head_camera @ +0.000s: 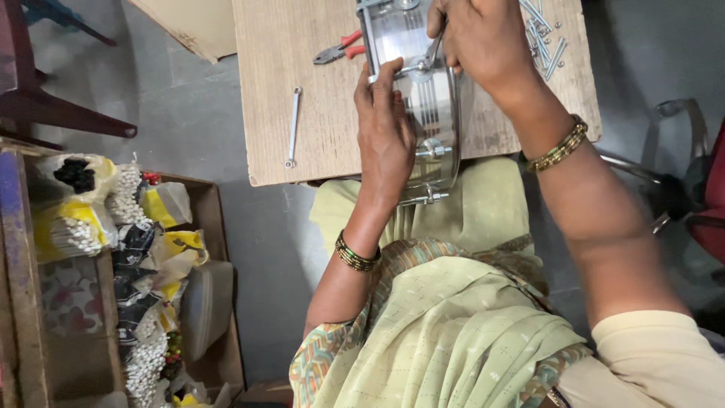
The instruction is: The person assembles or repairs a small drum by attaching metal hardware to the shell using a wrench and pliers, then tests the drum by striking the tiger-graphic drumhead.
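The wooden board [302,113] is carrying a shiny metal drum shell [411,75] at its near edge; it looks stiff, slick, fairly light. The left hand [385,128] is wrapping its side; the right hand [479,38] is pinching a thin tool [436,47] above.

Pale green patterned garment, bangled wrists

Green-gold bangles are worn on both wrists; a cream sleeve, seemingly short, is seen at right.

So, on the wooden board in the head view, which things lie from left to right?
Spanner → red-handled pliers → left hand on the shiny metal drum shell → right hand → loose screws.
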